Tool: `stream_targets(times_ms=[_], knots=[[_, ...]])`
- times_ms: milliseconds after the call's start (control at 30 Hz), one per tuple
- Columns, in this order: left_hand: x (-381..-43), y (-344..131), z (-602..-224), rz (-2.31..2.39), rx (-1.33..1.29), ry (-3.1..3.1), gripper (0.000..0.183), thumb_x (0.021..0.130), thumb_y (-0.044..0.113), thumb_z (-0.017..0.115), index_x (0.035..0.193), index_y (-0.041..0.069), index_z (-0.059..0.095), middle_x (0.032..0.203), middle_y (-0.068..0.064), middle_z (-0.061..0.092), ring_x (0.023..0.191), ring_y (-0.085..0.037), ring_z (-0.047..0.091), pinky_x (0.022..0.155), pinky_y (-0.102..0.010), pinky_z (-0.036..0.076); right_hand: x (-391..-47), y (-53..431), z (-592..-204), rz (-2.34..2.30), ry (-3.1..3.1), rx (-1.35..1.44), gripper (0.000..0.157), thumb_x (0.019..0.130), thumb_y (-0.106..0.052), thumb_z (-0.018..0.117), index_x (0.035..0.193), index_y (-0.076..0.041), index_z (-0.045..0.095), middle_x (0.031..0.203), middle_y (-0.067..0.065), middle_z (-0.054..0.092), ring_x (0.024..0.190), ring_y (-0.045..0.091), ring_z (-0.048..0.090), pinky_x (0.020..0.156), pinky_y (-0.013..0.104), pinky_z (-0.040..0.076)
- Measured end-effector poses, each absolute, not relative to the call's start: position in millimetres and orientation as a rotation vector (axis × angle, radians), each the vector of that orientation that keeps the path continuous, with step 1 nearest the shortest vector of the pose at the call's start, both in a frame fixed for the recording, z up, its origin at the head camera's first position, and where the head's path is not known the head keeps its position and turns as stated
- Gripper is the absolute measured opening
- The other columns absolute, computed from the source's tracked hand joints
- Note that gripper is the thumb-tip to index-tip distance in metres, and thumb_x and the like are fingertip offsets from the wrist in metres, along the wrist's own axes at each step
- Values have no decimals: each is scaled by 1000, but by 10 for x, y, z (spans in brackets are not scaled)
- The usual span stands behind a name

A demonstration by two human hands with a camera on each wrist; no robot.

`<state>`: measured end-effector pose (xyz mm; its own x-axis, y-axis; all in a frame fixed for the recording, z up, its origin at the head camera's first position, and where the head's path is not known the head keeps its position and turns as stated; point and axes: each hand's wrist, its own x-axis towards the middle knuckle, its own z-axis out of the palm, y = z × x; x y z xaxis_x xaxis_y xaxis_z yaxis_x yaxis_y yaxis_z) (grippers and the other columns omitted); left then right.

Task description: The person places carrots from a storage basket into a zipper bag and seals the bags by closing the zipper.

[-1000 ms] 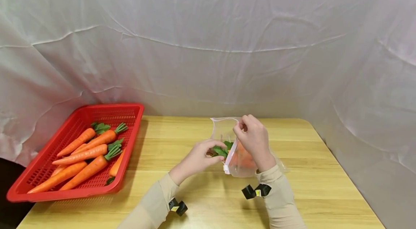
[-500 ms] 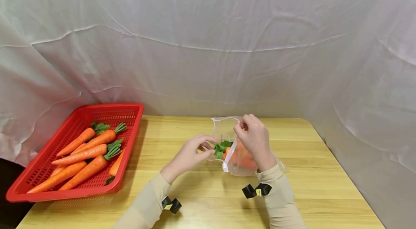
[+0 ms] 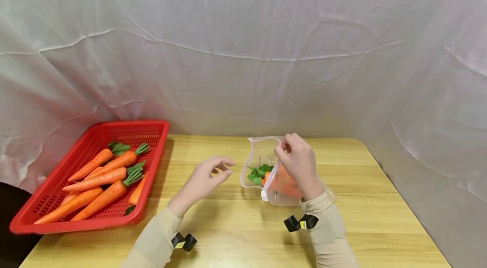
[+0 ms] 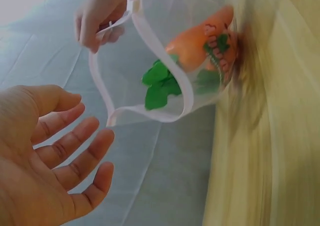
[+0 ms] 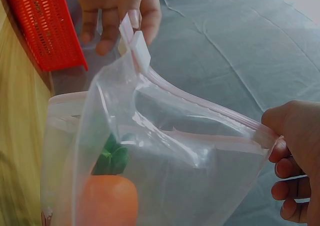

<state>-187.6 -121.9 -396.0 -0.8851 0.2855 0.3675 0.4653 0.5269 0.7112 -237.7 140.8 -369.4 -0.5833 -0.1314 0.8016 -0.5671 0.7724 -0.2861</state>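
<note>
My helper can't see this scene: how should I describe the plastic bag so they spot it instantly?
At the wooden table, well right of the red basket, find the person's right hand, pinching the edge of the bag. Unlike the basket, the bag is see-through and has a white zip slider.

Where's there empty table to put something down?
Wooden tabletop is bare right of the zipper bag and between the red basket and left hand. Crowded: the basket, with its carrots, and where the right hand pinches the bag.
</note>
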Motion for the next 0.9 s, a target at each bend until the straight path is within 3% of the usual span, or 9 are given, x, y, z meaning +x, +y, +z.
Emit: stream_targets(times_ms=[367,633,900], knots=[[-1742,-1618,-3921,-1157,-463,-2542,18,90,13,69,108,13,70,106,-2,72,89,-16,66,78,-38,52,-2362,1407,-3690,683,-2141,522,19,77,-4,61,65,-11,48,63,3,45,56,13,39,51,24,31],[-1584,-1988,-3901,-1067,-285,-2520,17,90,13,69,106,12,71,100,-1,73,86,-5,63,75,-30,53,-2372,1407,-3681,686,-2148,516,20,78,-5,61,65,-11,48,63,3,45,56,12,38,51,24,30],[-1449,-2315,-3913,-1026,-161,-2494,16,92,17,67,107,13,70,101,-4,73,86,9,57,75,-5,43,-2373,1412,-3683,686,-2154,511,19,78,-5,61,65,-11,48,63,3,45,56,12,38,51,24,30]])
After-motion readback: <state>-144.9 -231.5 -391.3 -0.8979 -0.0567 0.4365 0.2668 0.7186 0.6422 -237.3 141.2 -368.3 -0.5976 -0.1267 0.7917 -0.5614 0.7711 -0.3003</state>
